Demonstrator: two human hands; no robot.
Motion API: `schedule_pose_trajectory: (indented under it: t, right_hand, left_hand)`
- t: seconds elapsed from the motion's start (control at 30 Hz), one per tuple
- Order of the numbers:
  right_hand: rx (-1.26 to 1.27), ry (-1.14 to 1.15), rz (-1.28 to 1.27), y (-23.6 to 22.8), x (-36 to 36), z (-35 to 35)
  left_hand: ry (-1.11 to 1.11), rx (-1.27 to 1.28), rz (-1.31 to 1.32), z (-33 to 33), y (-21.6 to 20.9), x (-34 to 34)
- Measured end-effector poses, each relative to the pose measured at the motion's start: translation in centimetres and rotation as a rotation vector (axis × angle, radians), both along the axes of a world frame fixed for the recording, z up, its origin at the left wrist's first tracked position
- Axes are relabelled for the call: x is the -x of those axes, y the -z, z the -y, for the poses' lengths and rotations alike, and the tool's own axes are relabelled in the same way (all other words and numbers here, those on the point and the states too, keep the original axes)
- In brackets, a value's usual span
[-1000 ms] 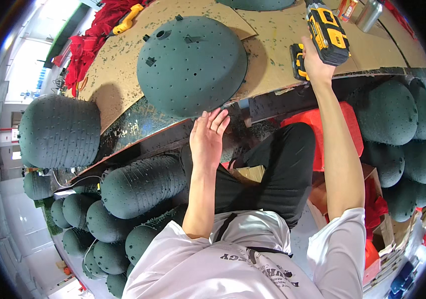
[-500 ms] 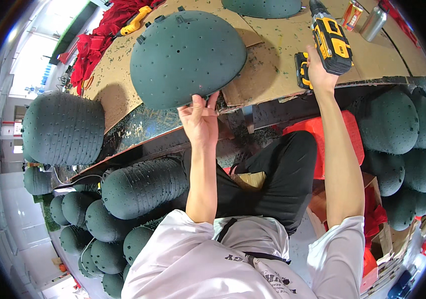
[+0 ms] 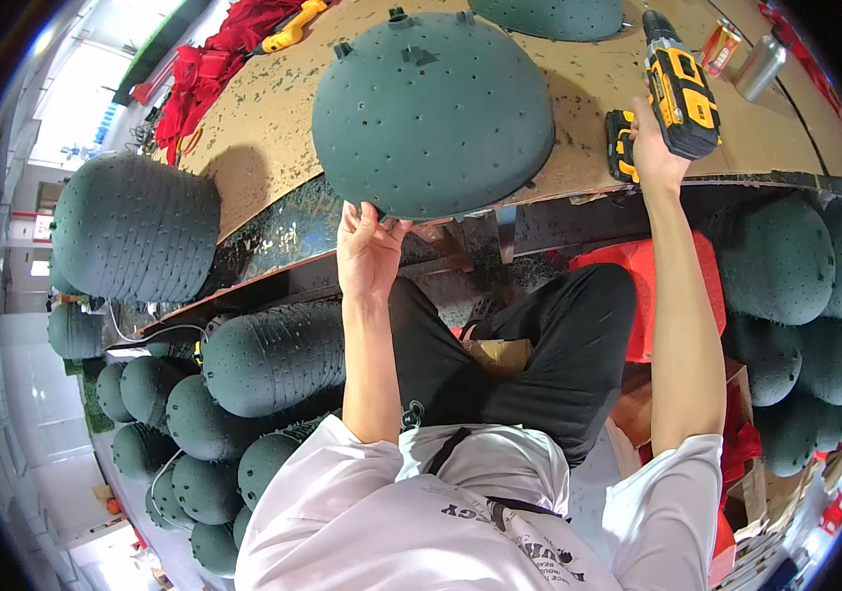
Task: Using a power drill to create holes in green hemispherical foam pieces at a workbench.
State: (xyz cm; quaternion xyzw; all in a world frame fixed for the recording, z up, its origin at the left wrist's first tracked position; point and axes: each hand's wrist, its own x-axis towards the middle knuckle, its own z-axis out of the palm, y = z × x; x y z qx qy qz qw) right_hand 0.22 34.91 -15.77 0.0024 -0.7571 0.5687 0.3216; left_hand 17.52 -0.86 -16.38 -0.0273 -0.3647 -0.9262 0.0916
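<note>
At nine to ten o'clock in the view stands a nested stack of dark green, hole-dotted plastic domes (image 3: 135, 231). At eight o'clock, below the worktop, lies a pile of similar dark green domes (image 3: 207, 424). Around ten to eleven o'clock, bright red crumpled fabric (image 3: 206, 84) lies on the brown cardboard-covered worktop (image 3: 583, 148), which is strewn with small dark scraps; a yellow hand tool (image 3: 293, 28) lies beside the fabric.

The bare left hand (image 3: 370, 246) is at the seven o'clock edge of a large dark green plastic dome (image 3: 431, 123) with scattered holes and short projecting fittings. Its thumb and fingers pinch the rim, with some fingers partly hidden underneath. The large dome sits at twelve o'clock, curved side up, at the worktop's near edge. Another dark green dome (image 3: 551, 17), cut off by the frame, lies near it toward one o'clock.

Toward two o'clock, the bare right hand (image 3: 659, 153) wraps around the grip of a yellow-and-black cordless drill (image 3: 685, 98), whose chuck points to twelve. Beyond it stand an orange-red can (image 3: 718, 47) and a silver metal bottle (image 3: 761, 67). At three o'clock, more dark green domes (image 3: 776, 261) are piled up.
</note>
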Motion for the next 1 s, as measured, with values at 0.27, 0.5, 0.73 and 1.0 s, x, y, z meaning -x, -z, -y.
schedule_pose_trajectory:
  t: [0.27, 0.5, 0.73, 1.0]
  right_hand:
    - [-0.077, 0.024, -0.08, 0.0, 0.2, 0.1]
    - [-0.038, 0.016, -0.031, -0.5, 0.0, 0.3]
    - [0.073, -0.011, -0.002, -1.0, -0.6, 0.7]
    - [0.029, -0.039, 0.023, -1.5, -0.9, 0.8]
  left_hand:
    - [-0.085, -0.052, 0.147, 1.3, -0.6, -0.8]
    - [-0.127, -0.03, 0.215, 1.7, -0.6, -0.9]
    - [-0.249, 0.121, 0.251, 2.0, -0.4, -1.2]
    - [-0.293, 0.082, 0.238, 1.3, -0.2, -1.5]
